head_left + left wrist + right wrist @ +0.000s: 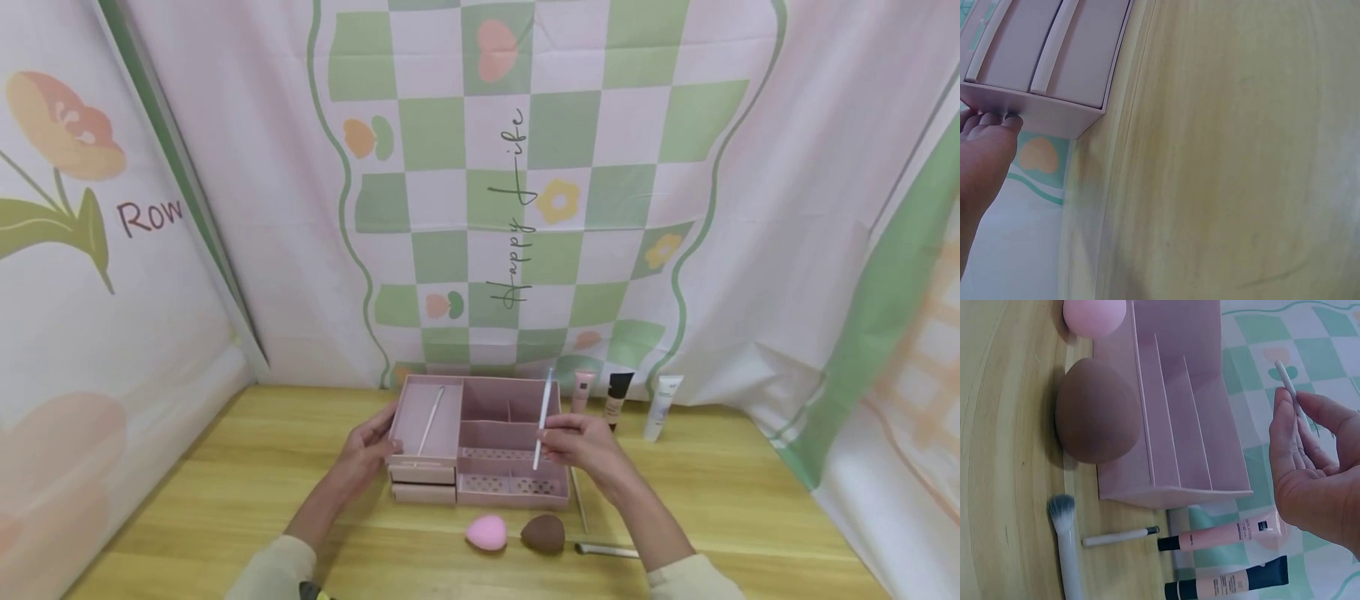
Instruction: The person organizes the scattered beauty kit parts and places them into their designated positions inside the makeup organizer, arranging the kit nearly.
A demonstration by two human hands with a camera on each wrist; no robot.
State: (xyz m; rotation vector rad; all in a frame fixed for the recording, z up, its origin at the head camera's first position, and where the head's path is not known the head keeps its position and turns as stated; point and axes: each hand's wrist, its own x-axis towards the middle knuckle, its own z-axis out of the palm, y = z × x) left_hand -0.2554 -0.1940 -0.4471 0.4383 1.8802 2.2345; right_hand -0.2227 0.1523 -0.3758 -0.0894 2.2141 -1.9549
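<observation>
A pink organizer (pixel 495 492) with open top compartments and two small drawers stands mid-table. My left hand (pixel 382 448) grips its left side; in the left wrist view the fingertips (pixel 997 120) press on the organizer's wall (pixel 1060 112). My right hand (pixel 551 435) hovers over the organizer's right compartments and pinches a slim white brush handle (pixel 543 412) nearly upright. The right wrist view shows that handle (pixel 1290 390) between thumb and fingers (pixel 1285 434). Another white brush (pixel 431 419) lies in the left compartment.
In front of the organizer lie a pink sponge (pixel 487 532) and a brown sponge (pixel 543 533). A fluffy brush (pixel 603 548) and a thin brush (pixel 579 498) lie to its right. Three cosmetic tubes (pixel 618 398) lean against the patterned backdrop at the back right.
</observation>
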